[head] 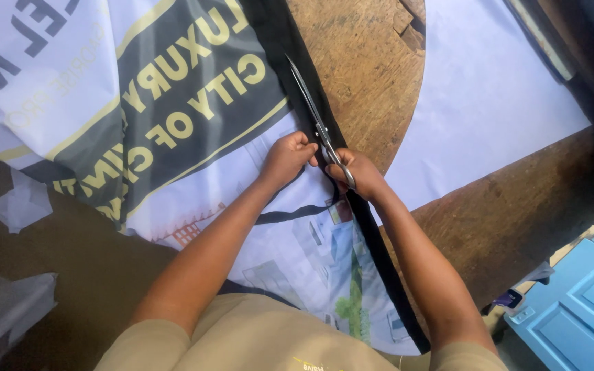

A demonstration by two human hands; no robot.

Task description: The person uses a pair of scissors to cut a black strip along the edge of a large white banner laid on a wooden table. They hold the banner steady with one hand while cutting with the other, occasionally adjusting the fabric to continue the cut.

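Right hand [355, 172] gripped scissors [314, 113]; left hand [287, 156], fisted, pinned the floppy, slick-looking printed banner [194, 103] beside its black edge, mid-worktop [359, 62].

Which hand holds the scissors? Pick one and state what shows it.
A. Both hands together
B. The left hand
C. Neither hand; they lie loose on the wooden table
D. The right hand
D. The right hand grips the handles of the scissors, whose blades run along the banner's black edge strip, while the left hand presses on the printed banner beside them.
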